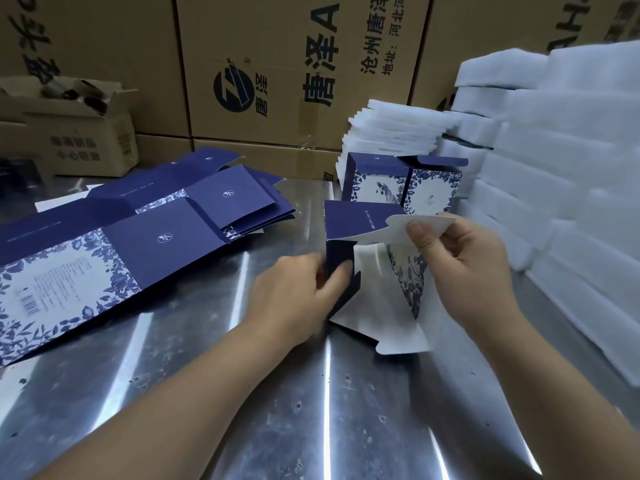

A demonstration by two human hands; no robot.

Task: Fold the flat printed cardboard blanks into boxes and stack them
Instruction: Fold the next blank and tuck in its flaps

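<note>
Head view: I see the left hand (304, 292) pinching a navy side flap (337, 265) of the half-formed box (353, 220), which stands on the steel table (277, 393). The right hand (464, 268) pinches its white top flap (401, 225). Flat blanks (104, 244) lie fanned at left. Two folded boxes (398, 181) stand just behind, beside foam sheets (571, 168).
</note>
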